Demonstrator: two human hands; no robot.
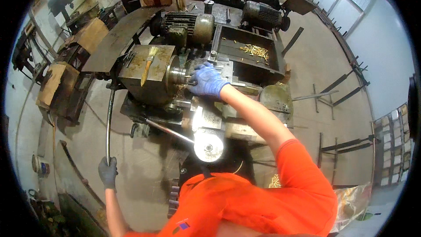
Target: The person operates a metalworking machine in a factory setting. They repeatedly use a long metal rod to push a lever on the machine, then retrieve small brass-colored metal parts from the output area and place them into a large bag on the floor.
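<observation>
My left hand (108, 172), in a dark grey glove, is closed around the lower end of a long metal lever (110, 125). The lever rises to the left side of the lathe's headstock (147, 68). Over the machine, my right hand (206, 80), in a blue glove, has its fingers curled beside the round spindle chuck (177, 75). Whatever those fingers hold is hidden by the glove. A brush (149, 66) with pale bristles lies on top of the headstock. Below my right arm, a round bright metal disc (208, 146) sits near my body.
Behind my right hand, a dark metal tray (245, 68) holds many small brass-coloured pieces (255, 52). Two electric motors (188, 26) stand at the back. A second, thinner rod (169, 131) slants across the front. More brass-coloured pieces (275, 181) lie low at the right.
</observation>
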